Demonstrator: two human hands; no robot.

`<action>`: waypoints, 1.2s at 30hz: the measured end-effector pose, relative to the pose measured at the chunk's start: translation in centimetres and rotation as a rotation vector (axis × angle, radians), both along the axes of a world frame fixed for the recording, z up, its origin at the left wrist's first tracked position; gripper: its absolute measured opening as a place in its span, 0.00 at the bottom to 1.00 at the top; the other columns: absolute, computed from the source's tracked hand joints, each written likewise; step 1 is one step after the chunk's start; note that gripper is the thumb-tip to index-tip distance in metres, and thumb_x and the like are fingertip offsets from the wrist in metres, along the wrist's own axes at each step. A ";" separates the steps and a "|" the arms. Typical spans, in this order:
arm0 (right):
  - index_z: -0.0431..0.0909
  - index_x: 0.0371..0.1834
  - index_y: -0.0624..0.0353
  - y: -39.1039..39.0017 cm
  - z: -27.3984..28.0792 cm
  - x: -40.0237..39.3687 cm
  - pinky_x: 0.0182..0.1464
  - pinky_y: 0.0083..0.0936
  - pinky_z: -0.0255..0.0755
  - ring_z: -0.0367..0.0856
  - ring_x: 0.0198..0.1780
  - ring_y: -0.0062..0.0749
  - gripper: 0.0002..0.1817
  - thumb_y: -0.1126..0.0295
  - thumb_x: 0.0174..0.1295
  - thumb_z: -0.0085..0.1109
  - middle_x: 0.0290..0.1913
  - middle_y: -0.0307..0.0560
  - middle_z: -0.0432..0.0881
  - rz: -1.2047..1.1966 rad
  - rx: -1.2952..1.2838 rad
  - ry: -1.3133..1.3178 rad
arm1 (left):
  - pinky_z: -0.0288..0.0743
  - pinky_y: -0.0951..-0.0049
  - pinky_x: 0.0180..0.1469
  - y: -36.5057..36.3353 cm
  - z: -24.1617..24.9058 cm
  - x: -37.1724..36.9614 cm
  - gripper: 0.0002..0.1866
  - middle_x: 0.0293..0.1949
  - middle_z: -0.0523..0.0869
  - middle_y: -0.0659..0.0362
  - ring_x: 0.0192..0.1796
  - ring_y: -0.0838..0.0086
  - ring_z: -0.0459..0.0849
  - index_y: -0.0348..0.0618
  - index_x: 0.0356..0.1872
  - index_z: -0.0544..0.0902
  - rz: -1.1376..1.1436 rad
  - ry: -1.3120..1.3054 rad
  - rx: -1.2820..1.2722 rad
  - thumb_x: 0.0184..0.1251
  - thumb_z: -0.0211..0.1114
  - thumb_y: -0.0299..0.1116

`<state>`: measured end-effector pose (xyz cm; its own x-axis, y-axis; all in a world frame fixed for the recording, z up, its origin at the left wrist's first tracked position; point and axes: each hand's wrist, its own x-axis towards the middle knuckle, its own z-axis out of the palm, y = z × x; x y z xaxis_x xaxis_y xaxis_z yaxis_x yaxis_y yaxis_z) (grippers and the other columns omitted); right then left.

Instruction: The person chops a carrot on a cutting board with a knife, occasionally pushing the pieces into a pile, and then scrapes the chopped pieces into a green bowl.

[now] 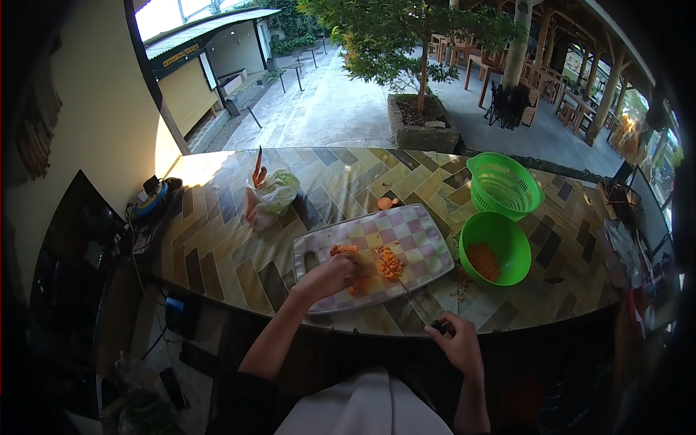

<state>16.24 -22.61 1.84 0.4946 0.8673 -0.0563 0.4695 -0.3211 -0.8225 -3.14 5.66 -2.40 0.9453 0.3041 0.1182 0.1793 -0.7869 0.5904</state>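
Note:
A checkered cutting board [428,254] lies on the tiled table. My left hand [332,279] is over its left part, fingers bent down by orange bits; what they touch is hidden. A carrot piece [344,250] lies just beyond these fingers. Chopped carrot [390,264] is heaped mid-board. My right hand [455,339], at the table's front edge, is closed on the dark handle of a knife [416,299], whose blade points up-left toward the heap. Right of the board, a green bowl [516,250] holds more chopped carrot [483,262].
A green colander [507,185] stands behind the bowl. Carrot ends [386,204] lie behind the board. At the back left are a plastic bag of greens [274,193] and a carrot [251,205]. Cables and a blue roll [150,199] sit at the left edge, plastic bags at the right.

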 end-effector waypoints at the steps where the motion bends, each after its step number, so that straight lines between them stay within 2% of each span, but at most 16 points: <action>1: 0.77 0.34 0.67 -0.1 -0.3 0.1 0.28 0.28 0.62 0.65 0.22 0.25 0.18 0.61 0.58 0.72 0.18 0.45 0.71 0.002 -0.012 -0.013 | 0.74 0.64 0.59 0.1 0.2 0.4 0.18 0.48 0.87 0.53 0.54 0.60 0.83 0.41 0.48 0.88 0.006 0.071 -0.035 0.54 0.67 0.21; 2: 0.78 0.35 0.67 -0.2 -0.5 0.2 0.27 0.30 0.63 0.66 0.21 0.27 0.19 0.60 0.58 0.72 0.18 0.48 0.72 0.004 -0.023 -0.025 | 0.74 0.65 0.59 0.2 0.4 0.7 0.16 0.47 0.87 0.54 0.53 0.60 0.83 0.41 0.46 0.88 0.011 0.142 -0.069 0.54 0.67 0.21; 5: 0.79 0.35 0.67 -0.4 -1.1 0.2 0.27 0.29 0.63 0.65 0.21 0.27 0.20 0.59 0.58 0.72 0.17 0.47 0.71 -0.002 -0.008 -0.013 | 0.78 0.63 0.49 0.6 1.1 1.3 0.12 0.38 0.87 0.50 0.44 0.57 0.86 0.36 0.40 0.88 -0.076 0.094 0.048 0.55 0.64 0.22; 8: 0.79 0.36 0.67 -0.5 -1.1 0.2 0.27 0.29 0.63 0.65 0.21 0.27 0.20 0.58 0.58 0.72 0.17 0.47 0.71 -0.009 -0.030 -0.001 | 0.78 0.63 0.46 0.4 2.2 1.6 0.10 0.36 0.87 0.50 0.42 0.58 0.86 0.37 0.36 0.88 -0.109 0.108 0.144 0.53 0.68 0.30; 11: 0.77 0.33 0.66 -0.4 -0.6 0.1 0.27 0.24 0.58 0.61 0.23 0.19 0.17 0.63 0.58 0.72 0.17 0.40 0.68 -0.018 -0.026 0.019 | 0.78 0.62 0.43 0.7 2.1 2.4 0.13 0.32 0.87 0.51 0.39 0.58 0.87 0.38 0.30 0.86 -0.152 0.221 0.196 0.49 0.72 0.37; 14: 0.77 0.33 0.66 -0.3 -0.4 0.1 0.27 0.24 0.58 0.62 0.23 0.19 0.17 0.63 0.58 0.73 0.18 0.40 0.69 -0.016 -0.047 0.031 | 0.77 0.63 0.45 -0.2 3.9 3.1 0.14 0.32 0.87 0.53 0.38 0.60 0.86 0.38 0.29 0.86 -0.148 0.379 0.223 0.48 0.72 0.39; 17: 0.77 0.33 0.66 -0.2 -0.5 0.1 0.27 0.24 0.59 0.63 0.23 0.19 0.17 0.63 0.58 0.73 0.18 0.41 0.70 -0.008 -0.056 0.036 | 0.75 0.63 0.41 0.1 2.4 3.2 0.13 0.28 0.86 0.55 0.35 0.61 0.86 0.40 0.29 0.86 -0.165 0.351 0.165 0.46 0.73 0.39; 20: 0.79 0.35 0.67 -0.2 -1.4 0.4 0.27 0.29 0.63 0.66 0.21 0.26 0.20 0.58 0.58 0.72 0.18 0.47 0.72 0.004 -0.021 0.018 | 0.73 0.63 0.38 -1.1 5.0 3.1 0.14 0.26 0.85 0.57 0.34 0.62 0.85 0.41 0.29 0.86 -0.135 0.375 0.195 0.46 0.73 0.39; 23: 0.79 0.35 0.67 -0.2 -1.1 0.4 0.27 0.29 0.64 0.67 0.22 0.26 0.20 0.58 0.58 0.72 0.18 0.47 0.73 -0.001 -0.052 0.014 | 0.72 0.64 0.35 -0.5 4.0 2.7 0.12 0.24 0.84 0.58 0.32 0.65 0.85 0.40 0.29 0.85 -0.125 0.308 0.166 0.46 0.72 0.38; 26: 0.79 0.36 0.67 0.0 -0.9 0.5 0.28 0.29 0.64 0.67 0.22 0.28 0.20 0.58 0.58 0.72 0.19 0.48 0.73 0.003 -0.026 0.000 | 0.75 0.68 0.36 0.8 2.8 2.2 0.11 0.25 0.84 0.57 0.31 0.68 0.85 0.39 0.29 0.84 -0.143 0.135 0.023 0.47 0.73 0.33; 29: 0.79 0.36 0.68 0.1 -0.8 0.4 0.29 0.30 0.65 0.68 0.23 0.30 0.21 0.57 0.58 0.72 0.20 0.50 0.74 0.003 -0.076 0.017 | 0.78 0.72 0.37 1.0 3.8 0.8 0.10 0.26 0.85 0.57 0.30 0.71 0.86 0.37 0.31 0.84 -0.060 -0.038 -0.125 0.47 0.73 0.28; 32: 0.79 0.36 0.69 0.4 -0.8 -0.1 0.30 0.31 0.67 0.71 0.23 0.32 0.22 0.57 0.59 0.71 0.20 0.52 0.75 0.052 -0.080 0.033 | 0.80 0.74 0.41 0.6 5.5 -1.5 0.11 0.29 0.87 0.56 0.32 0.72 0.87 0.35 0.33 0.85 0.072 -0.024 -0.190 0.47 0.74 0.26; 36: 0.79 0.36 0.69 1.0 -1.1 -0.7 0.30 0.32 0.68 0.74 0.24 0.34 0.22 0.56 0.59 0.71 0.21 0.54 0.77 0.113 -0.069 0.029 | 0.81 0.72 0.42 -0.6 4.6 -4.1 0.10 0.30 0.88 0.56 0.34 0.72 0.88 0.36 0.35 0.86 0.109 -0.033 -0.223 0.50 0.73 0.25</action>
